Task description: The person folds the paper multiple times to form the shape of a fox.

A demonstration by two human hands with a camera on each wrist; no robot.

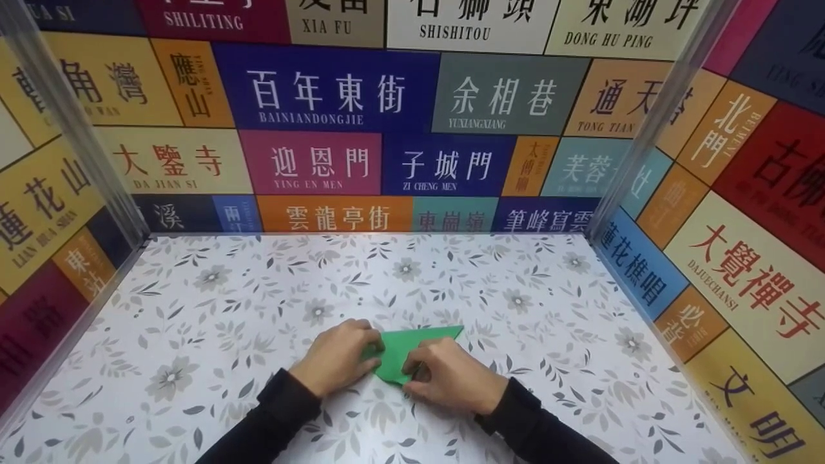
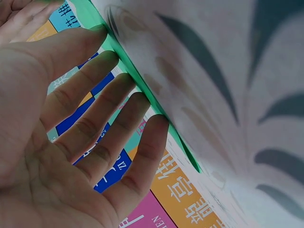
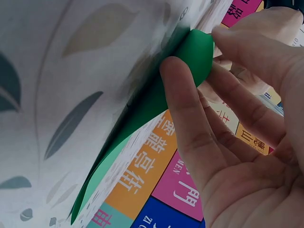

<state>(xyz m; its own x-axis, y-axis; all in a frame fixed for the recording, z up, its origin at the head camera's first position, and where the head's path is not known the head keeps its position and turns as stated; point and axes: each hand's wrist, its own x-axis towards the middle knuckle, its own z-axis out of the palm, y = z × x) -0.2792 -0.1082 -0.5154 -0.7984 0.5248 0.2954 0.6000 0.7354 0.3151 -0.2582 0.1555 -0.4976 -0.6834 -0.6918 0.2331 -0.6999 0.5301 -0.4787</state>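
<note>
A folded sheet of green paper (image 1: 412, 335) lies on the floral-patterned tabletop, with a pointed corner toward the right in the head view. My left hand (image 1: 345, 357) is at its left end. In the left wrist view, the fingertips (image 2: 128, 83) line up against the green paper (image 2: 137, 80), the fingers only slightly bent. At the near right side, my right hand (image 1: 451, 374) pinches the paper's edge. The right wrist view shows the green paper (image 3: 197, 52) bulging up between thumb and fingers, while one fingertip (image 3: 175, 69) rests on it.
Printed walls with coloured sign panels (image 1: 329, 90) enclose the tabletop (image 1: 258, 290) at the back, left and right. Clear strips (image 1: 651, 116) run along the wall corners. Both forearms wear black sleeves (image 1: 283, 399).
</note>
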